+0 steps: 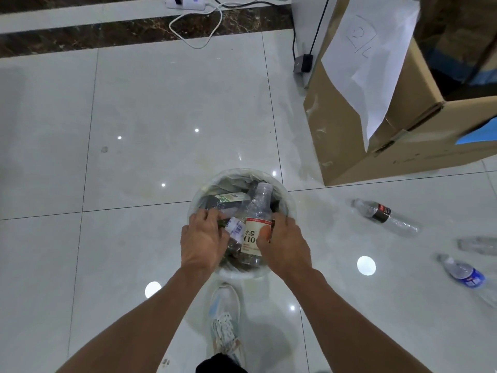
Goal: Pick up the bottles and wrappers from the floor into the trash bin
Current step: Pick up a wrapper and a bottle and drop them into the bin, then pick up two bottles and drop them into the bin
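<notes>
A round trash bin (200, 193) with a clear liner stands on the tiled floor in front of me, holding wrappers and bottles. Over its near rim my right hand (283, 244) grips a clear bottle with an orange and cream label (256, 214), neck pointing away. My left hand (203, 240) is closed around a smaller bottle with a white barcode label (236, 228) inside the bin. On the floor to the right lie a black-labelled bottle (383, 214), a blue-labelled bottle (464, 273) and a plain clear bottle (478, 245).
A big open cardboard box (349, 135) with a white sheet taped on stands at the back right. A power strip (185, 2) with white cables lies by the far wall. My shoe (225, 313) is just behind the bin.
</notes>
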Action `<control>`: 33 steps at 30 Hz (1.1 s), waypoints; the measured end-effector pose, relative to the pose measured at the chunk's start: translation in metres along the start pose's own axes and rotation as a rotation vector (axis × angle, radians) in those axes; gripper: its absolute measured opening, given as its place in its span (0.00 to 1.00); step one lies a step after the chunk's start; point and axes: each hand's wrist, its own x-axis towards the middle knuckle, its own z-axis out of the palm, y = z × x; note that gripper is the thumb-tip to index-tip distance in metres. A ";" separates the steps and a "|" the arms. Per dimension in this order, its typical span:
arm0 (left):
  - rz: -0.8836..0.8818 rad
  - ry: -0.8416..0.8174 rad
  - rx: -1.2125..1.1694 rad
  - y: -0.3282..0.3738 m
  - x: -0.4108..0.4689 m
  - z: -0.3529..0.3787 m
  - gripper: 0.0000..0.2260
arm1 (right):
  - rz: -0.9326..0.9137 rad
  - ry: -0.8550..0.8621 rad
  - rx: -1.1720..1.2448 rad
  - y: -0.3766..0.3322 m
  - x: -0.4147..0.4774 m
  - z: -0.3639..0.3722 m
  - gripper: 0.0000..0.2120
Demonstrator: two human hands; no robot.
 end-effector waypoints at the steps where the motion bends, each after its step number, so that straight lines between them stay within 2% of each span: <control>1: 0.000 -0.001 -0.015 0.001 0.000 -0.001 0.12 | 0.012 0.003 -0.015 0.001 -0.001 -0.003 0.21; 6: 0.019 0.021 -0.094 0.016 0.002 -0.006 0.12 | 0.061 0.001 -0.118 0.017 -0.005 -0.028 0.21; 9: 0.014 0.001 -0.062 0.033 0.008 -0.013 0.12 | 0.115 -0.011 -0.156 0.030 -0.007 -0.045 0.23; 13: 0.064 0.027 -0.009 0.067 0.007 -0.019 0.10 | 0.226 0.029 -0.124 0.057 -0.012 -0.071 0.24; 16: 0.141 0.053 -0.032 0.096 -0.002 -0.017 0.11 | 0.351 0.069 -0.007 0.092 -0.018 -0.094 0.23; 20: 0.300 0.076 0.002 0.152 -0.018 0.003 0.11 | 0.534 0.130 0.167 0.169 -0.028 -0.132 0.21; 22: 0.292 0.070 0.012 0.189 -0.029 0.017 0.09 | 0.596 0.160 0.186 0.216 -0.036 -0.150 0.20; 24: 0.284 0.046 -0.003 0.230 -0.042 0.040 0.05 | 0.633 0.194 0.172 0.268 -0.043 -0.167 0.20; 26: 0.290 -0.010 -0.042 0.270 -0.054 0.067 0.09 | 0.667 0.200 0.126 0.317 -0.047 -0.183 0.21; 30: 0.339 -0.105 -0.036 0.338 -0.065 0.135 0.09 | 0.721 0.212 0.063 0.415 -0.045 -0.205 0.25; 33: 0.359 -0.152 -0.005 0.375 -0.062 0.195 0.10 | 0.722 0.240 0.042 0.482 -0.033 -0.208 0.24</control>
